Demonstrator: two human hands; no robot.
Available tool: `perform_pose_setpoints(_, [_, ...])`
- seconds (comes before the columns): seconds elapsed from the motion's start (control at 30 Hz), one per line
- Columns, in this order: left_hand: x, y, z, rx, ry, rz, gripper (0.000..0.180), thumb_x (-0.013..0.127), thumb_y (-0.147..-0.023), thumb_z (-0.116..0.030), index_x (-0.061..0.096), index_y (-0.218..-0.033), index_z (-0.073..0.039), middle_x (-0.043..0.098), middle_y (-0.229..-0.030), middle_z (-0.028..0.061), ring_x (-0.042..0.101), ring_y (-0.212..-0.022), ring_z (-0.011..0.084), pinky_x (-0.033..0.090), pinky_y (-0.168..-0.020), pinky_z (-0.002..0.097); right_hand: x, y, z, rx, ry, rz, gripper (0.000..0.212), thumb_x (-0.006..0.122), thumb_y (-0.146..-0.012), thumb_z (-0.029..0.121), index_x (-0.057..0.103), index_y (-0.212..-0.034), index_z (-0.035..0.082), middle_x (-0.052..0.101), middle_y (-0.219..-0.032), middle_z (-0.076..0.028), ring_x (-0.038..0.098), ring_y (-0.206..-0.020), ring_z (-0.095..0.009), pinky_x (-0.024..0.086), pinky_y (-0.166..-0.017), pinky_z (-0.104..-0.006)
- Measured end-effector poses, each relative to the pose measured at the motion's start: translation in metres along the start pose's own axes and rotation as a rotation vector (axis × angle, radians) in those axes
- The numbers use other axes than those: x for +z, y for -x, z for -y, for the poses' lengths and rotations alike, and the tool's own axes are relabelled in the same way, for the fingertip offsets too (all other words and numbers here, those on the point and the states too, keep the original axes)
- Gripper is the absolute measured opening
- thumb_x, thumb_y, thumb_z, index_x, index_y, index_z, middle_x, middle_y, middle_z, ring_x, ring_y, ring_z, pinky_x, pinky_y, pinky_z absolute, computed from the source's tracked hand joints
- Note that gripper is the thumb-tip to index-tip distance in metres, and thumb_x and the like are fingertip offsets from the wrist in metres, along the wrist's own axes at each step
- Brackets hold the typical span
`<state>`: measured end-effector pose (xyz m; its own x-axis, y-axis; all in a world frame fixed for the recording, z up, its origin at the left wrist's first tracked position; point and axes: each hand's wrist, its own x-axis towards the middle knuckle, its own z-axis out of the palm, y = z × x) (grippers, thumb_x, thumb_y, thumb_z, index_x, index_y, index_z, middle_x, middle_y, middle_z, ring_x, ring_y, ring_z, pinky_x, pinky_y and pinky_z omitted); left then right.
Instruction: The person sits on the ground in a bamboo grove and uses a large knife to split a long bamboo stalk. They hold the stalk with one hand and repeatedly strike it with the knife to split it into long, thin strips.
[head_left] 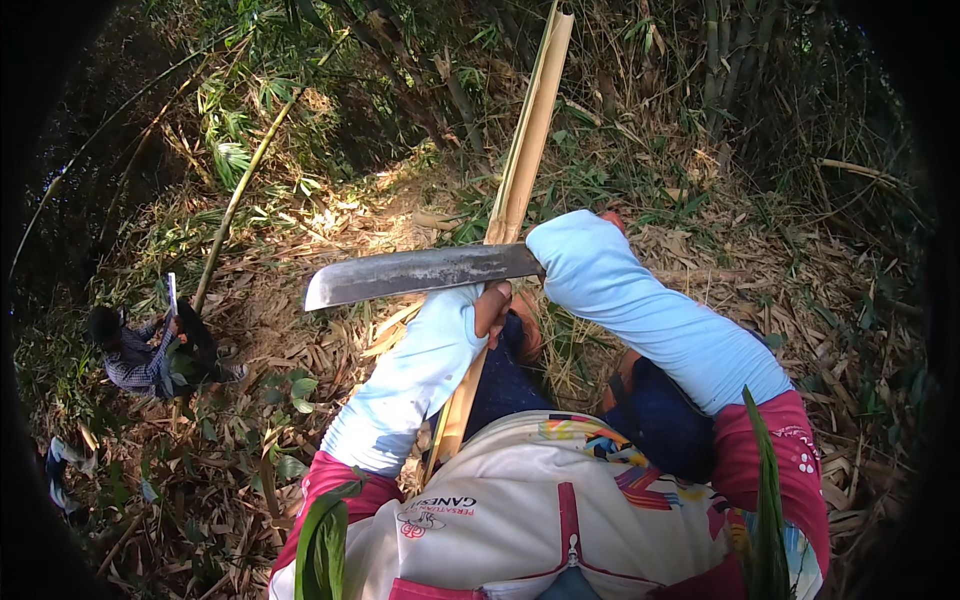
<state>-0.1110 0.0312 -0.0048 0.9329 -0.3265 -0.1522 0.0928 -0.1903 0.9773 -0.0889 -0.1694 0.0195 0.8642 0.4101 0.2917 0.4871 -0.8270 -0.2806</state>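
1. Your left hand (492, 306) is curled around the split bamboo strip (524, 140); the strip runs from below that hand, past it, and up away from you
2. Your right hand (612, 220) is almost wholly hidden behind its pale blue sleeve (650, 310); you cannot tell its grip. The machete blade (420, 273) projects from that side, passing just above your left fingers
3. Risk: the edge sits very near your left hand. A glancing stroke off the strip's smooth face could slide the blade onto those fingers
4. Risk: the strip is steadied by one hand only and could twist under the blade
5. Ground: a slope of dry bamboo leaves (330, 330), loose underfoot
6. Surroundings: dense bamboo stems beyond both hands; a crouching person (150, 350) well off to the left of your left hand
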Motion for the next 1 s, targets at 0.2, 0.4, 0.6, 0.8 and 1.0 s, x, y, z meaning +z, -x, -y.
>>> perform_pose_setpoints(0.2, [0.007,0.003,-0.020,-0.011,-0.014,-0.053,0.024,0.055,-0.093,-0.019,0.055,-0.079,0.000,0.052,-0.054,0.0054,0.052,-0.043,0.0144,0.041,-0.041,0.0283,-0.009,-0.001,-0.003,-0.007,0.021,-0.077,0.010,0.065,-0.066,0.004,0.062,-0.075,0.007,0.063,-0.073,-0.015,0.065,-0.077,-0.036,0.050,-0.065,-0.0451])
perform_pose_setpoints(0.4, [0.001,0.000,-0.011,0.007,0.059,-0.004,0.021,0.053,-0.093,-0.018,0.053,-0.081,0.000,0.051,-0.056,0.0050,0.052,-0.048,0.0137,0.043,-0.044,0.0278,-0.014,-0.008,-0.012,-0.021,0.044,-0.066,0.012,0.065,-0.070,0.006,0.065,-0.081,0.009,0.065,-0.074,-0.014,0.066,-0.077,-0.036,0.049,-0.066,-0.0478])
perform_pose_setpoints(0.6, [0.001,0.005,-0.009,-0.038,0.138,0.016,0.038,0.050,-0.091,-0.012,0.045,-0.126,0.001,0.050,-0.072,0.0055,0.047,-0.048,0.0134,0.045,-0.042,0.0287,-0.022,-0.012,0.004,0.022,0.097,0.011,0.014,0.064,-0.070,0.007,0.065,-0.083,0.010,0.066,-0.076,-0.014,0.067,-0.080,-0.036,0.048,-0.069,-0.0495])
perform_pose_setpoints(0.8, [0.012,-0.004,-0.023,-0.026,0.136,0.048,0.019,0.050,-0.091,-0.012,0.047,-0.104,0.000,0.049,-0.067,0.0052,0.048,-0.048,0.0134,0.045,-0.043,0.0281,-0.024,-0.008,-0.036,0.090,-0.028,-0.236,0.010,0.062,-0.073,0.004,0.059,-0.082,0.005,0.061,-0.078,-0.017,0.062,-0.076,-0.038,0.049,-0.068,-0.0452])
perform_pose_setpoints(1.0, [0.014,0.004,-0.041,0.009,0.111,-0.033,0.012,0.050,-0.091,-0.011,0.049,-0.090,0.001,0.049,-0.064,0.0049,0.050,-0.048,0.0134,0.045,-0.044,0.0276,-0.016,-0.006,-0.019,0.043,-0.052,-0.181,0.010,0.065,-0.069,0.005,0.062,-0.078,0.007,0.064,-0.079,-0.016,0.065,-0.081,-0.036,0.051,-0.070,-0.0449])
